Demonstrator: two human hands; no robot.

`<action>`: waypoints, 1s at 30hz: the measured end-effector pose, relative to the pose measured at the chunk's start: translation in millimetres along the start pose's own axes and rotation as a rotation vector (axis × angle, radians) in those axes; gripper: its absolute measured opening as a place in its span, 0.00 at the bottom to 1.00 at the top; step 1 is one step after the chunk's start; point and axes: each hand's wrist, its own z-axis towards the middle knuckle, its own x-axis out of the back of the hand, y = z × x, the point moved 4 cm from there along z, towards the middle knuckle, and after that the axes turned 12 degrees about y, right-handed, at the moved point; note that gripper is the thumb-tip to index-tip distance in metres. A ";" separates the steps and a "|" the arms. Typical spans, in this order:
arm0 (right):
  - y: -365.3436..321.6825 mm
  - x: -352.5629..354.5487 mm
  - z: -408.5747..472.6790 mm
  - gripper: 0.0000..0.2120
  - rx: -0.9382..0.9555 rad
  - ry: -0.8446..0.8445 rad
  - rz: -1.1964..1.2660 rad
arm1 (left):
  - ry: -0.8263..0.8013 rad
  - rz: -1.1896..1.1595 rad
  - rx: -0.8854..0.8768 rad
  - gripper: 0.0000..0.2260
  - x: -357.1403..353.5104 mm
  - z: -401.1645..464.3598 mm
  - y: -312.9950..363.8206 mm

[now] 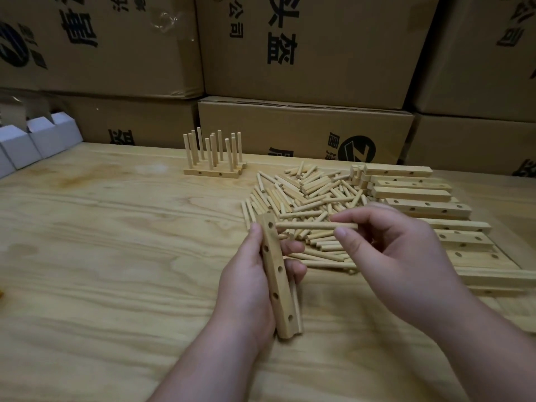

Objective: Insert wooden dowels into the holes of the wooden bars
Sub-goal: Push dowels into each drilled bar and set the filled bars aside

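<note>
The bar (278, 274) is a pale square-section stick of wood with a row of round holes down its upper face; five holes show, the top one near its far end. It sits just below centre, tilted a little so its far end leans toward 11 o'clock, and the left hand (249, 282) holds it from the left with the thumb along its left edge and fingertips curled round to the right side, so that grip is grasping the bar. The dowel (316, 226) is a thin, smooth, light round rod, lying almost level, its left tip just beside the top hole of the bar; whether it has entered the hole I cannot tell. The right hand (394, 245) pinches it near its right end between thumb and fingers, so that grip is grasping the dowel. Behind the hands, toward 1 o'clock, a loose pile (313, 195) of similar dowels lies on the surface (116, 242), and at 3 o'clock drilled bars lie in a stack (420, 198). At 12 o'clock, well apart from the hands, a rack (213, 158) of bars stands with dowels upright in it. The surface is light plywood with strong grain. Brown cartons (304, 47) with black print wall off the back, and small white boxes (37, 140) sit at 10 o'clock.
</note>
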 end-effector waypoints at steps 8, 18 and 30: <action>-10.6 3.4 1.0 0.07 0.109 -0.028 -0.087 | -0.056 0.106 -0.029 0.17 -1.9 -3.8 0.4; -13.6 7.2 2.9 0.08 0.130 -0.038 -0.133 | -0.113 0.151 -0.051 0.19 -0.2 -1.9 -1.1; -2.0 13.8 8.9 0.05 0.008 -0.024 -0.148 | -0.176 0.337 -0.100 0.15 -1.4 -5.9 -3.3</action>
